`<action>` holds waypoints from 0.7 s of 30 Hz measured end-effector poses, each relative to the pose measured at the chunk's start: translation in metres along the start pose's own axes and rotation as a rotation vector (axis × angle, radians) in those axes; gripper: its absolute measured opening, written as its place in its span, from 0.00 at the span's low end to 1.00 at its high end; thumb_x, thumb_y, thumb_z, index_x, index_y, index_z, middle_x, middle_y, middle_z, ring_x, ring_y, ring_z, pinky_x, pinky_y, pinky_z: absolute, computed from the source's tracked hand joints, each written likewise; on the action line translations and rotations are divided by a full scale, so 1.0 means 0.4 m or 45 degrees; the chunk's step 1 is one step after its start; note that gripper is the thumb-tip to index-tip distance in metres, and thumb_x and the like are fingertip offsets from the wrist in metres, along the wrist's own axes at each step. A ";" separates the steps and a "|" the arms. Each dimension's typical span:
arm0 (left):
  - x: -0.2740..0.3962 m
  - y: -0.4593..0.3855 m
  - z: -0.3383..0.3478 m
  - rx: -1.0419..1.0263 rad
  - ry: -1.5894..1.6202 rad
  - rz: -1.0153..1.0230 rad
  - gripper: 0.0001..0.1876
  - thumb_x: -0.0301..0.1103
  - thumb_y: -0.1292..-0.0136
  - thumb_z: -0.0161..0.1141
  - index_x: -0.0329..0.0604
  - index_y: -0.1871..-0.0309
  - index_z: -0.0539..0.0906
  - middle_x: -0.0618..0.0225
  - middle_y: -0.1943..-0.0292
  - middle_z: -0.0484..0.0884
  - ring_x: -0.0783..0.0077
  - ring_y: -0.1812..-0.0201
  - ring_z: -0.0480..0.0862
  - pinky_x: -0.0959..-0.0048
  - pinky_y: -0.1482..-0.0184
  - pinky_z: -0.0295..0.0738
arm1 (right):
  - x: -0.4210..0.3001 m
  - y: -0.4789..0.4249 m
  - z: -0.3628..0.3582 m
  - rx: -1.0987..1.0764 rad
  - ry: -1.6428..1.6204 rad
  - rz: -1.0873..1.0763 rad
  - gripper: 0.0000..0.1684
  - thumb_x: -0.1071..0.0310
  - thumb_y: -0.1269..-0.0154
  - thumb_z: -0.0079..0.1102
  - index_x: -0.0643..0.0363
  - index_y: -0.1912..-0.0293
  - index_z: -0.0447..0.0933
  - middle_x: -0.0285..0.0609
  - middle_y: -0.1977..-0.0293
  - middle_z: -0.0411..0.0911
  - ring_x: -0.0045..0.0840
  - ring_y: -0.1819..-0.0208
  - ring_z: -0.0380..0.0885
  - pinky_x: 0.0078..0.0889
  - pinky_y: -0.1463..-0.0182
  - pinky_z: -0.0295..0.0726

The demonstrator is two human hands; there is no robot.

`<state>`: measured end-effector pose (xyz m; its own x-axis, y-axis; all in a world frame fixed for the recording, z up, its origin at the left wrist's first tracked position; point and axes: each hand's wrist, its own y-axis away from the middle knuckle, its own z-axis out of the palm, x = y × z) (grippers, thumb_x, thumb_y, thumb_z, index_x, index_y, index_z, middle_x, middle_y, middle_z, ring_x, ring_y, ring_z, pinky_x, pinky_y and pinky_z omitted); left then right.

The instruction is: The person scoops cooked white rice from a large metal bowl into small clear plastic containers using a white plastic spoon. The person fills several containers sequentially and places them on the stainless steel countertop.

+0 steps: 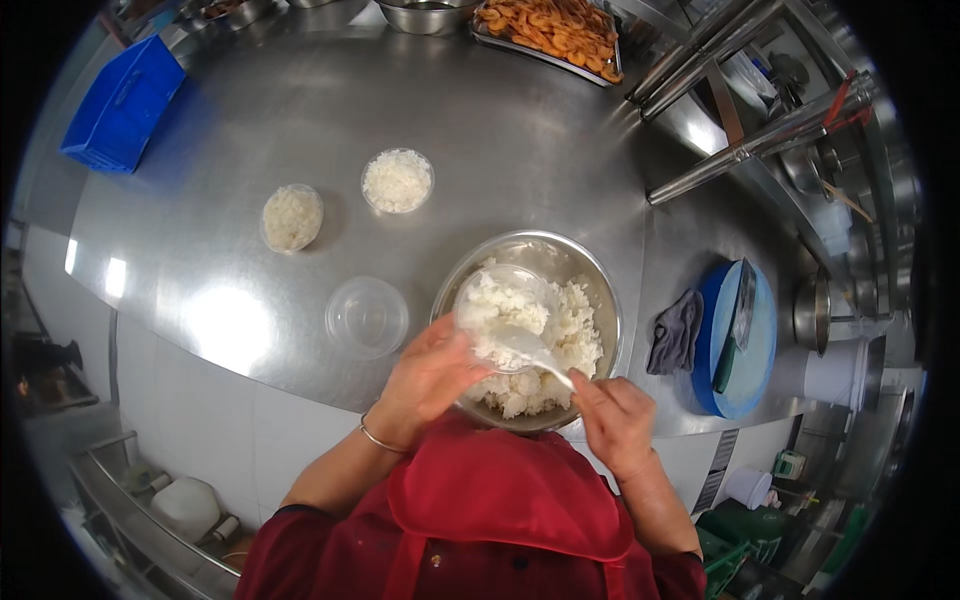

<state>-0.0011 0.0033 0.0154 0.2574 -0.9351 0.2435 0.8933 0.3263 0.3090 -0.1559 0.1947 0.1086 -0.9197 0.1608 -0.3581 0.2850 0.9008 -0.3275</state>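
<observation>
My left hand [429, 373] grips a clear round plastic container [501, 294] partly filled with white rice, held over a steel mixing bowl [609, 300]. In my right hand [616, 417] is a white rice paddle [553, 370], its blade against the rice inside the container. More cooked rice [581, 330] lies in the bowl beneath. To the left, an empty clear plastic container [367, 318] rests on the steel worktop. Two rice-filled containers stand farther back: one container [397, 181] near the middle and another container [292, 218] to its left.
A blue plastic crate [124, 109] sits at the far left. Shrimp [555, 34] fill a metal tray at the back. At right are a dark cloth [675, 332] and a round blue cutting board [761, 337] bearing a green-handled cleaver [739, 315]. Steel shelf legs [697, 174] rise nearby.
</observation>
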 end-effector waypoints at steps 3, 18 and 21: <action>0.015 0.019 -0.060 0.050 -0.019 0.044 0.22 0.30 0.26 0.54 0.39 0.31 0.70 0.58 0.38 0.77 0.56 0.36 0.77 0.54 0.35 0.76 | 0.025 -0.025 -0.026 0.079 -0.128 0.129 0.19 0.75 0.43 0.69 0.59 0.50 0.85 0.43 0.76 0.78 0.32 0.77 0.77 0.33 0.72 0.76; 0.110 0.137 -0.136 0.208 -0.015 0.227 0.42 0.45 0.31 0.62 0.38 0.22 0.54 0.49 0.24 0.59 0.45 0.24 0.60 0.40 0.26 0.60 | 0.225 -0.176 0.190 -0.377 0.246 -0.153 0.21 0.72 0.46 0.61 0.51 0.50 0.83 0.37 0.74 0.78 0.35 0.70 0.80 0.39 0.66 0.81; 0.102 0.137 -0.152 0.218 0.003 0.220 0.43 0.45 0.32 0.62 0.38 0.22 0.53 0.49 0.24 0.58 0.45 0.24 0.61 0.40 0.26 0.60 | 0.221 -0.177 0.179 -0.390 0.162 -0.333 0.21 0.74 0.49 0.62 0.53 0.52 0.83 0.37 0.76 0.75 0.33 0.73 0.79 0.38 0.68 0.79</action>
<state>0.0809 -0.0252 -0.0137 0.4022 -0.8634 0.3045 0.7605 0.5003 0.4139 -0.2382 0.1162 0.0374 -0.9819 -0.0577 -0.1806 -0.0380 0.9931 -0.1106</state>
